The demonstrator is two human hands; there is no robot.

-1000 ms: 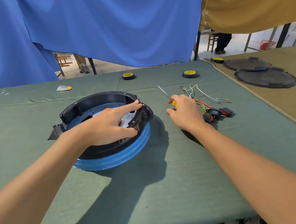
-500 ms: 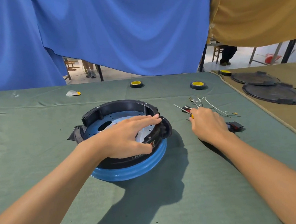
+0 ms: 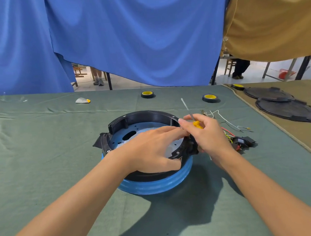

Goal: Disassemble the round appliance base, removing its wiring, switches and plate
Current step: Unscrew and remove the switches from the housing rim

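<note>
L hand (image 3: 150, 150) spread flat on base (image 3: 157, 184); R hand (image 3: 207, 135) pinching screwdriver (image 3: 197, 124).

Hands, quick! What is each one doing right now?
Left hand: open, straight fingers pressing on the round appliance base.
Right hand: closed around the yellow-handled screwdriver.

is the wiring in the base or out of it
Out. The wiring lies on the cloth beside the base, past the right hand.
</note>
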